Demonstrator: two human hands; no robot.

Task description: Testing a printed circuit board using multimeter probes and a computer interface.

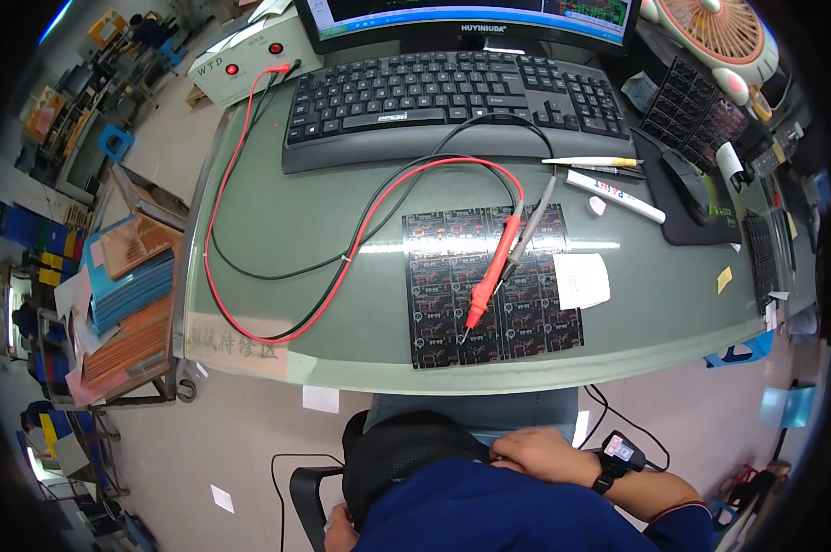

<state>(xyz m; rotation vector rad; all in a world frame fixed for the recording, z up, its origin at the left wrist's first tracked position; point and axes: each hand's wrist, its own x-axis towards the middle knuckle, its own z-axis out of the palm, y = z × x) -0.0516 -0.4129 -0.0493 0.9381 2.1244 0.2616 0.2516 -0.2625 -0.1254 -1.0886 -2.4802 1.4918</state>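
Observation:
My right hand rests on my lap, away from the desk, with its fingers curled in and no object showing in them. At the lower edge, my left hand hangs beside the chair armrest; only part of it shows and its fingers are mostly hidden. On the desk in front of me lies a black printed circuit board panel. A red test probe and a black-and-grey test probe lie across it, untouched. A small white paper overlaps the panel's right edge.
Red and black leads run to a white tester box. Behind the panel are a keyboard and monitor. Rightward lie a white marker, tweezers, a mouse and a fan. A cart with stacked boards stands left.

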